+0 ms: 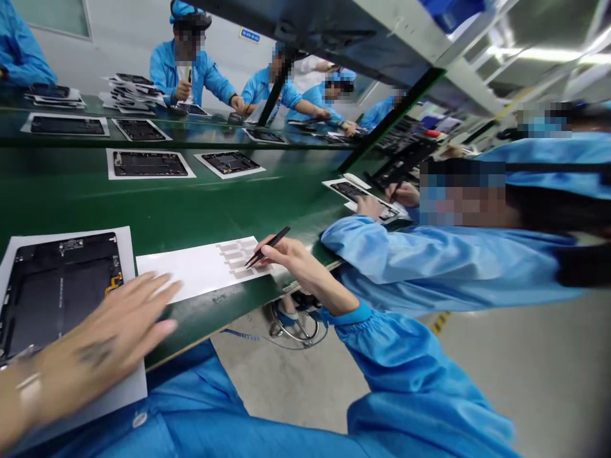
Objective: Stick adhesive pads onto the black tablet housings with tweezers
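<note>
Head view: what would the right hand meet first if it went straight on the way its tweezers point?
Probably the beige label strips on the white sheet: the black tweezers in the right hand end just over them, and depth is unclear, so they may touch.

Wall: white wall (pixel 119 48), small blue sign (pixel 249 35) | Floor: grey floor (pixel 501 369) | Furniture: long green counter (pixel 71 197) | Light: bright ceiling lamp (pixel 548 57)

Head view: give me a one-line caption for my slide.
Left hand beside a tablet back housing, right hand holding black tweezers over a white sheet of strips on a green workbench.
</note>
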Demonstrator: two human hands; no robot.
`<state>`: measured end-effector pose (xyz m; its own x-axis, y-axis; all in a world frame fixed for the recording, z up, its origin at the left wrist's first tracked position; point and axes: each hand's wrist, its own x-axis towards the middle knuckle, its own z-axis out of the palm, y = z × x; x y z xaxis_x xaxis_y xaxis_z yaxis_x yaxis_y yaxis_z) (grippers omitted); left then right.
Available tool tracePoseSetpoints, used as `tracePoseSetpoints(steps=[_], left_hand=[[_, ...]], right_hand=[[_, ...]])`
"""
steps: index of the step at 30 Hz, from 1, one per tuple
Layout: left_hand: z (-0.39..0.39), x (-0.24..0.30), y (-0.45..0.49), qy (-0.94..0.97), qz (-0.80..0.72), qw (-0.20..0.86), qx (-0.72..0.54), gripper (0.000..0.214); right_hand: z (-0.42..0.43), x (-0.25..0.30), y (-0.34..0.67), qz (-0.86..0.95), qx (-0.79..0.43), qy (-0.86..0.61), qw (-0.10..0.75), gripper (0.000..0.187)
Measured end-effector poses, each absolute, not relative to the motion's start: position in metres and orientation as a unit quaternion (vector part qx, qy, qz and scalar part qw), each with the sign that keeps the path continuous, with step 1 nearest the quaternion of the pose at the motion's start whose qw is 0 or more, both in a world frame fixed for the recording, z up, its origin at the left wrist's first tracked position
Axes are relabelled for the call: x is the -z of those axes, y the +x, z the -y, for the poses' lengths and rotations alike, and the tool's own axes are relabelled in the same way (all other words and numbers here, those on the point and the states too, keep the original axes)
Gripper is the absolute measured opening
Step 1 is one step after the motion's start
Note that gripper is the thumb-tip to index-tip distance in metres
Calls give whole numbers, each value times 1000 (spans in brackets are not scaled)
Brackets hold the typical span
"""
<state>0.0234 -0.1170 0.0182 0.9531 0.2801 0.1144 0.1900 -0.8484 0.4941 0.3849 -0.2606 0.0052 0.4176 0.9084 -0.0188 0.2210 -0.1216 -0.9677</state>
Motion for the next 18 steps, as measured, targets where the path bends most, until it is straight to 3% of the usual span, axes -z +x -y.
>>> tracePoseSetpoints(steps=[6,11,18], left_hand=[[66,5,179,987,16,154,43,50],[15,5,208,980,146,136,23,47],[36,8,214,963,235,132,-10,47]], right_hand=[[252,-5,389,408,-302,-679,530,44],[247,5,397,381,-308,-684,540,47],[244,1,389,380,-344,-673,533,44]])
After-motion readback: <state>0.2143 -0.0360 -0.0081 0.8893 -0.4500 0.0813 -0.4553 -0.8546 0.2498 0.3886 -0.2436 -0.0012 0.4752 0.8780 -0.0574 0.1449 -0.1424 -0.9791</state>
